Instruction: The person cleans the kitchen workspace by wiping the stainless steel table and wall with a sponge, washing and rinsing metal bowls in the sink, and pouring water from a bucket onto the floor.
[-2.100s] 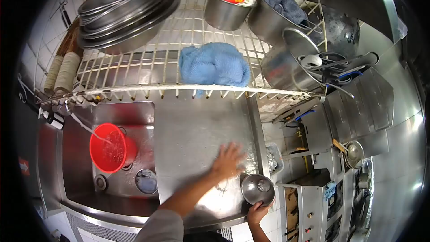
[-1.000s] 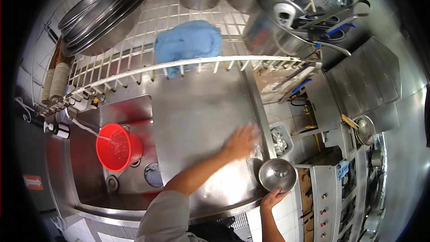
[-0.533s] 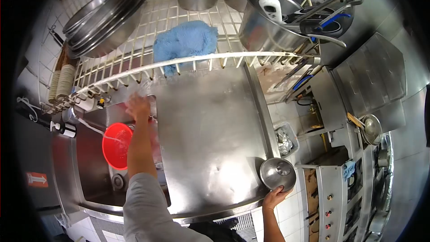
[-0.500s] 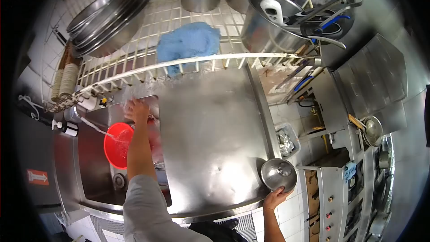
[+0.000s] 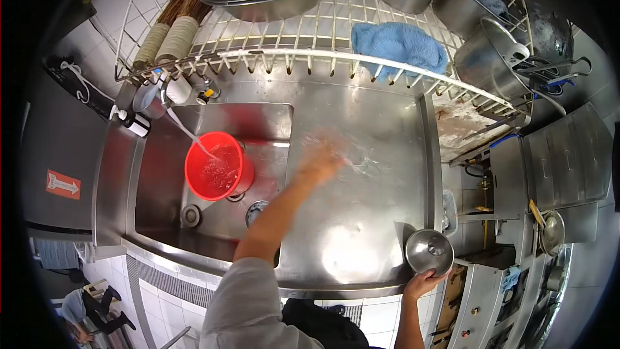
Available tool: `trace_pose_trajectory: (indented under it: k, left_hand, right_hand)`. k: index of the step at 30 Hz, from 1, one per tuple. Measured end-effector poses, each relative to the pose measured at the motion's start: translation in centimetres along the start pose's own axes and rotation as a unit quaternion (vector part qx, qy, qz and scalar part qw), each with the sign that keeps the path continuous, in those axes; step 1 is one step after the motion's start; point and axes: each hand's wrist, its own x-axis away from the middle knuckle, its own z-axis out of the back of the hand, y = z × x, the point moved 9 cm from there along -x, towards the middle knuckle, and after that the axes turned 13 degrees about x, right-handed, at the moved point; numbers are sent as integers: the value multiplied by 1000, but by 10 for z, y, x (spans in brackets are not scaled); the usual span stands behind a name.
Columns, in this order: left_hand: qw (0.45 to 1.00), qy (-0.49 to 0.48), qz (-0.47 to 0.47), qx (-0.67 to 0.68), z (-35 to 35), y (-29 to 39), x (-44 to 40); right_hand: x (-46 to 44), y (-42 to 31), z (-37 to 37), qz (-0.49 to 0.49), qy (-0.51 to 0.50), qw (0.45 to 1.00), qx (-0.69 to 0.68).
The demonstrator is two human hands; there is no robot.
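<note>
My left hand [image 5: 323, 160] is over the steel counter [image 5: 361, 213], just right of the sink. Motion smears its fingers, and splashed water lies beside it on the metal. At the counter's front right corner, my right hand [image 5: 425, 283] grips the rim of a small steel bowl [image 5: 429, 253], which is tilted so its inside faces me. A red bucket [image 5: 245, 173] stands in the sink [image 5: 158, 178], with water running into it from a tap hose [image 5: 184, 128].
Above the counter's back edge runs a white wire rack [image 5: 310, 53] with stacked steel bowls [image 5: 278, 6], a blue towel [image 5: 400, 48] and a steel pot [image 5: 484, 58] of utensils. A soap bottle [image 5: 134, 123] stands left of the sink. Stoves [image 5: 497, 297] are at the right; a person [image 5: 93, 307] shows at lower left.
My left hand has moved from the back of the sink right onto the counter, and water is now splashed there. My right hand keeps hold of the bowl. The view has shifted left.
</note>
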Motion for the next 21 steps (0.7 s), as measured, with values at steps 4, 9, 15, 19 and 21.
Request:
trace_pose_trajectory:
  k: [4, 9, 15, 19, 21]
  left_hand:
    - [986, 10, 158, -58, 19, -255, 61]
    - [937, 84, 337, -36, 94, -316, 225]
    - [942, 224, 230, 95, 156, -273, 187]
    - [897, 435, -2, 82, 227, -235, 110]
    - [906, 422, 2, 35, 260, -221, 74]
  right_hand:
    - [2, -14, 4, -17, -16, 1000, -5]
    - [0, -17, 6, 20, -16, 1000, -15]
    - [1, -25, 5, 51, -17, 998, -15]
    - [1, -15, -2, 40, -19, 999, -8]
    - [-2, -10, -2, 49, -14, 998, -34]
